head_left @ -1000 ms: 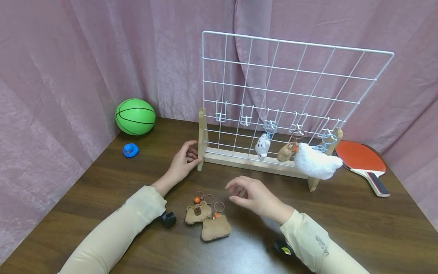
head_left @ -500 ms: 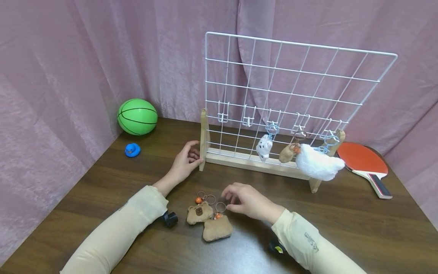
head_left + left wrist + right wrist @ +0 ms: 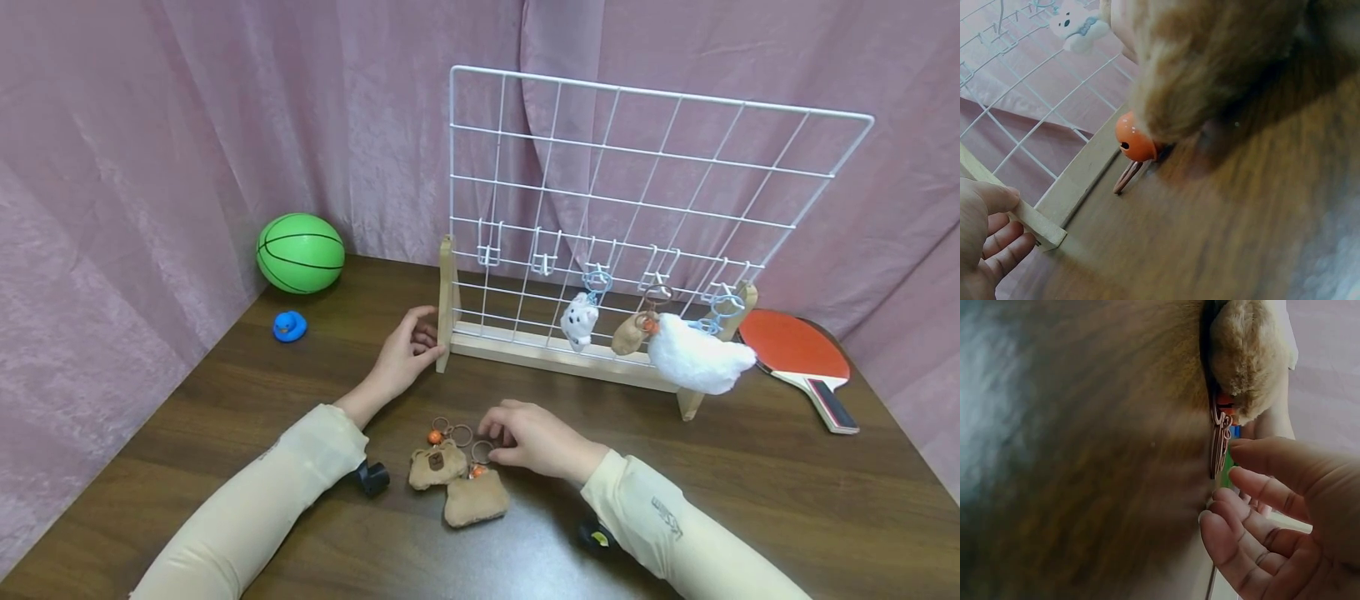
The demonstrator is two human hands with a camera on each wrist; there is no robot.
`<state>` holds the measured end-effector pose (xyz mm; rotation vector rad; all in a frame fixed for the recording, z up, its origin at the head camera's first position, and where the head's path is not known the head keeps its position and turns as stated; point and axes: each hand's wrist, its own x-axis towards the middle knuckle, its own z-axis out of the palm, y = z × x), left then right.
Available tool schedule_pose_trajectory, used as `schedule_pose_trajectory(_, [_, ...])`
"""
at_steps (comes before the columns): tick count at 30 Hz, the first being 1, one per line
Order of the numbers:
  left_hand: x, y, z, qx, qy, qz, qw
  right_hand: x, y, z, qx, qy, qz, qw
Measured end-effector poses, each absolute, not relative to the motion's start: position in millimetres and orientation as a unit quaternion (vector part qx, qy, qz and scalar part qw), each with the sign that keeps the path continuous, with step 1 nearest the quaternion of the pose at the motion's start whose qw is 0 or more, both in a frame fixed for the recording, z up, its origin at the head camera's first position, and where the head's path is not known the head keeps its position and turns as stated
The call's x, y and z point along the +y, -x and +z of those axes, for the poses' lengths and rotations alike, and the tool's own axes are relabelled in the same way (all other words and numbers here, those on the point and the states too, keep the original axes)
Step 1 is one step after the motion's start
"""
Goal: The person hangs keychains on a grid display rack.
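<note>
Two brown plush keychains lie on the wooden table in the head view: a bear-faced one (image 3: 426, 472) and, in front of it, a plain-sided one (image 3: 476, 502). Each has an orange bell and brown rings. My right hand (image 3: 542, 440) is low over the table with fingers loosely bent, its fingertips right at the nearer keychain's ring (image 3: 482, 452). In the right wrist view nothing shows between thumb and fingers (image 3: 1219, 540). My left hand (image 3: 403, 357) holds the left wooden leg (image 3: 446, 308) of the white grid rack (image 3: 637, 154), thumb on one side, fingers on the other.
Several white hooks line the grid, the left two (image 3: 489, 255) bare. A white spotted plush (image 3: 580, 321), a brown plush (image 3: 628, 335) and a white fluffy plush (image 3: 697, 354) hang from others. Beyond are a green ball (image 3: 301, 253), blue duck (image 3: 289, 327) and table-tennis paddle (image 3: 797, 343).
My right hand has moved left and slightly down to the ring of the nearer brown plush keychain. My left hand stays at the rack's leg.
</note>
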<state>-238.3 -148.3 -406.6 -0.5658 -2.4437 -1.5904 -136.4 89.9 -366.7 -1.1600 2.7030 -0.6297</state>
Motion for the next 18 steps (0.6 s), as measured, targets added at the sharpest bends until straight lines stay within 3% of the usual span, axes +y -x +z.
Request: schedule_pose_trajectory(18, [-147.5,237.4,-405.5,-0.819,0.189,-0.535,0.087,85.1,136.5,-369.1,0.9,0.381,-0.199,0.071])
